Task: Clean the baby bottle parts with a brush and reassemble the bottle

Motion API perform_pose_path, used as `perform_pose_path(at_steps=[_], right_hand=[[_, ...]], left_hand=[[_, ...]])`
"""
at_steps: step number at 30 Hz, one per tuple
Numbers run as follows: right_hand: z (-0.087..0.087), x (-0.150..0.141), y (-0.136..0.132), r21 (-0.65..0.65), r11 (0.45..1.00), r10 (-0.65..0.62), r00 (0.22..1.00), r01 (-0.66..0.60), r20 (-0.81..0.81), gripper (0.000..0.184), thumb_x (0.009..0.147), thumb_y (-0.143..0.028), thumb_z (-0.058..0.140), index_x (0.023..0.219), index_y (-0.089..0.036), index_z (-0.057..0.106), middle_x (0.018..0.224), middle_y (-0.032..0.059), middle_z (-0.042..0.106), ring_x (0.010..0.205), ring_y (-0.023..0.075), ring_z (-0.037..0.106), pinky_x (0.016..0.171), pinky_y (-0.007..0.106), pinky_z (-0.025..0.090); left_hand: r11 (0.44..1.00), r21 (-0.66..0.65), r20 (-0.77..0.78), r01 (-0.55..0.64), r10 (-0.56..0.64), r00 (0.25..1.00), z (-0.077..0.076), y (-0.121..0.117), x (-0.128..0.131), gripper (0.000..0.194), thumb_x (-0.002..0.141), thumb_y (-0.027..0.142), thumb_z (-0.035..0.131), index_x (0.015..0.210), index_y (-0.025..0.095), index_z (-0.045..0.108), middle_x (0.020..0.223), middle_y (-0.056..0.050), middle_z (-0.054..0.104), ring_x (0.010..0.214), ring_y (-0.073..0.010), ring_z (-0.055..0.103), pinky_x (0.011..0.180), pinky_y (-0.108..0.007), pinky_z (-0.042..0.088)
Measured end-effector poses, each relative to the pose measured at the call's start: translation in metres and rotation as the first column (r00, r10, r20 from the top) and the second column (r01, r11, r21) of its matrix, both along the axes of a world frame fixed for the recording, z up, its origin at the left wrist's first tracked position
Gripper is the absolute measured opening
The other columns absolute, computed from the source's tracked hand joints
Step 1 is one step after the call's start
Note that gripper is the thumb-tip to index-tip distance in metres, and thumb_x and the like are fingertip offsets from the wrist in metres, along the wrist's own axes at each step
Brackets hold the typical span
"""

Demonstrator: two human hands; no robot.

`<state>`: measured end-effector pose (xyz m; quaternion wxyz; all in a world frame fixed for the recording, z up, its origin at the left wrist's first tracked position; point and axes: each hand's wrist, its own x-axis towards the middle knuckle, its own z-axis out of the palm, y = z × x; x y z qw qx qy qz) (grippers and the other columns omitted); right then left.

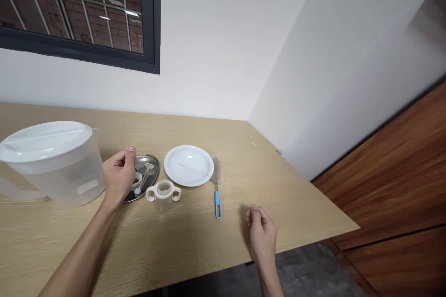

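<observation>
My left hand (119, 174) is closed, thumb on top, between the pitcher and the oval metal tray (157, 162); nothing shows in its fingers. It covers the tray's left side. On the tray lie a pale ring (138, 178) and small clear and whitish parts, one like a thin stem (144, 178) with a round end. Just right of the tray stands a clear baby bottle or cup (163, 195) with a white two-handled collar. Low on the right, my right hand (263, 234) is curled into a loose fist above the table, with nothing visible in it.
A lidded translucent pitcher (66, 167) stands on the left. A white plate (189, 153) has a thin wire-like rod on it. Beside it lies a bottle brush (218, 202) with a blue handle. The table (278, 190) meets walls behind and at right.
</observation>
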<state>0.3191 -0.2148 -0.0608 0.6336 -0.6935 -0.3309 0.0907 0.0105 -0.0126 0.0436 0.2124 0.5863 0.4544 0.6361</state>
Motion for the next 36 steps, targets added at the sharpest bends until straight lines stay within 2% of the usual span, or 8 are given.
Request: perform_pose_path(at_steps=[3, 7, 12, 15, 23, 28, 32, 36], right_hand=[[-0.001, 0.000, -0.001, 0.003, 1.000, 0.005, 1.000, -0.005, -0.001, 0.041, 0.089, -0.049, 0.050, 0.061, -0.019, 0.049, 0.058, -0.0029, 0.045, 0.058, 0.0126, 0.042, 0.058, 0.025, 0.032], [-0.004, 0.001, -0.001, -0.002, 1.000, 0.004, 1.000, -0.004, -0.025, 0.041, 0.090, -0.048, 0.050, 0.062, -0.019, 0.049, 0.059, -0.0030, 0.046, 0.059, 0.0123, 0.042, 0.059, 0.025, 0.033], [-0.006, 0.003, -0.001, -0.008, 1.000, 0.006, 0.999, -0.006, -0.031, 0.042, 0.090, -0.050, 0.051, 0.062, -0.019, 0.050, 0.059, -0.0031, 0.046, 0.059, 0.0123, 0.042, 0.058, 0.025, 0.033], [-0.006, 0.003, 0.000, -0.018, 1.000, 0.003, 0.999, -0.004, -0.037, 0.043, 0.089, -0.051, 0.051, 0.062, -0.019, 0.050, 0.058, -0.0033, 0.045, 0.058, 0.0122, 0.042, 0.056, 0.024, 0.032], [-0.008, 0.004, -0.002, -0.023, 1.000, -0.003, 0.999, 0.002, -0.050, 0.041, 0.088, -0.051, 0.053, 0.063, -0.019, 0.052, 0.059, -0.0033, 0.047, 0.058, 0.0119, 0.042, 0.055, 0.024, 0.033], [-0.009, 0.005, -0.002, -0.023, 1.000, 0.003, 0.998, -0.004, -0.058, 0.042, 0.087, -0.052, 0.053, 0.062, -0.018, 0.051, 0.059, -0.0028, 0.047, 0.058, 0.0120, 0.042, 0.055, 0.024, 0.033], [-0.006, 0.005, -0.002, -0.029, 1.000, -0.002, 0.999, 0.001, -0.039, 0.044, 0.087, -0.055, 0.052, 0.062, -0.019, 0.051, 0.058, -0.0030, 0.047, 0.058, 0.0122, 0.042, 0.056, 0.024, 0.033], [0.001, -0.001, 0.000, -0.066, 0.997, -0.026, 0.997, 0.031, 0.078, 0.047, 0.088, -0.060, 0.050, 0.065, -0.019, 0.052, 0.059, -0.0032, 0.047, 0.060, 0.0133, 0.044, 0.058, 0.025, 0.034]], left_hand=[[0.979, 0.009, 0.235, 0.202, -0.198, 0.952, -0.002, 0.008, 0.000, 0.036, 0.087, 0.040, 0.061, 0.060, 0.018, 0.054, 0.056, 0.003, 0.048, 0.053, -0.0098, 0.043, 0.053, -0.023, 0.037], [0.898, -0.029, 0.546, 0.439, -0.353, 0.759, -0.001, 0.015, -0.004, 0.023, 0.079, 0.039, 0.073, 0.076, 0.018, 0.066, 0.071, -0.001, 0.064, 0.064, -0.0101, 0.057, 0.065, -0.020, 0.049], [0.761, -0.125, 0.662, 0.637, -0.414, 0.625, 0.002, 0.011, -0.007, 0.033, 0.081, 0.040, 0.072, 0.096, 0.011, 0.070, 0.100, -0.016, 0.074, 0.092, -0.0212, 0.071, 0.087, -0.032, 0.057], [0.731, -0.111, 0.685, 0.673, -0.435, 0.585, 0.004, 0.007, -0.007, 0.035, 0.085, 0.041, 0.068, 0.101, 0.010, 0.069, 0.113, -0.020, 0.071, 0.107, -0.0268, 0.069, 0.098, -0.041, 0.054], [0.713, -0.125, 0.703, 0.690, -0.427, 0.569, 0.006, 0.004, -0.006, 0.035, 0.090, 0.038, 0.062, 0.105, 0.008, 0.068, 0.119, -0.023, 0.068, 0.114, -0.0298, 0.066, 0.102, -0.044, 0.052], [0.712, -0.121, 0.687, 0.692, -0.443, 0.576, 0.002, 0.005, -0.006, 0.035, 0.084, 0.035, 0.071, 0.108, 0.009, 0.068, 0.120, -0.021, 0.069, 0.111, -0.0271, 0.067, 0.096, -0.038, 0.056], [0.780, -0.148, 0.640, 0.608, -0.393, 0.660, -0.002, 0.007, -0.007, 0.042, 0.070, 0.026, 0.083, 0.108, 0.013, 0.070, 0.099, -0.012, 0.075, 0.076, -0.0134, 0.071, 0.074, -0.022, 0.058], [0.814, -0.160, 0.539, 0.559, -0.402, 0.740, -0.007, 0.010, -0.007, 0.037, 0.075, 0.037, 0.078, 0.100, 0.011, 0.070, 0.071, -0.003, 0.069, 0.052, -0.0065, 0.054, 0.051, -0.017, 0.046]])
